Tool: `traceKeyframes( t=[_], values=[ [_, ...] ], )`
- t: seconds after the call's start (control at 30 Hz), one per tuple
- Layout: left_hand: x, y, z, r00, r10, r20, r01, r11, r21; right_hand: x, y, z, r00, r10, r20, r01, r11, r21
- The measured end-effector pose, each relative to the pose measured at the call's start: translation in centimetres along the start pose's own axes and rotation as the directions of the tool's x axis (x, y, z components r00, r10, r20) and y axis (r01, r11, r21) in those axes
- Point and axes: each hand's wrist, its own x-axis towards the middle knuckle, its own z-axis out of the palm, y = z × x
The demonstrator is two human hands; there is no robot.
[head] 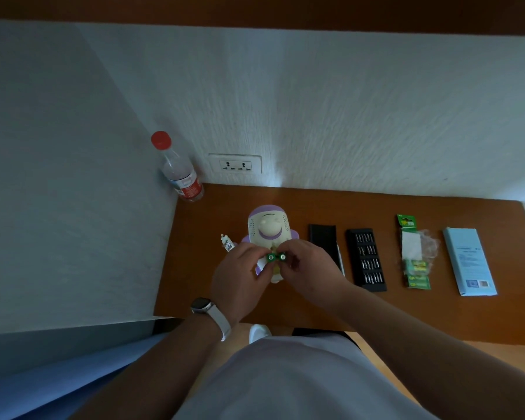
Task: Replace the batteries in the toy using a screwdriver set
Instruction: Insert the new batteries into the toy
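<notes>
Pinching two batteries [276, 257] with my left hand [240, 277] and right hand [311, 268] over the toy [269, 227]. Next, I think, seating them with poles correct.

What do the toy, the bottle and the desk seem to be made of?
Toy: probably moulded plastic, cream and purple, smooth with a soft sheen.
Bottle: clear plastic by the look, since the wall shows through it; red cap.
Desk: wood or wood-look laminate, even reddish-brown, low gloss; the grain is too faint to tell which.
</notes>
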Motion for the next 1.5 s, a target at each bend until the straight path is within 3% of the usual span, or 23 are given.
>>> traceKeyframes(
  t=[0.5, 0.67, 0.97, 1.5],
  values=[
    [-0.3, 0.2, -0.3, 1.000, -0.002, -0.002, 0.002, 1.000, 0.005, -0.1, -0.4, -0.2, 1.000, 0.007, 0.010, -0.006, 0.998, -0.058],
    [0.0, 0.9, -0.9, 0.970, 0.236, -0.066, -0.228, 0.968, 0.103, -2.0, -0.6, -2.0, 1.000, 0.004, -0.001, -0.004, 0.985, -0.170],
    [1.4, 4.6, 0.4, 0.903, 0.425, 0.067, -0.429, 0.876, 0.218, -6.4, 1.2, -6.6, 0.993, 0.109, -0.044, -0.117, 0.895, -0.431],
    [1.7, 13.5, 10.3, 0.868, 0.383, 0.317, -0.472, 0.835, 0.284, -13.6, 13.2, -13.1, 0.977, 0.212, -0.032, -0.202, 0.857, -0.475]
  ],
)
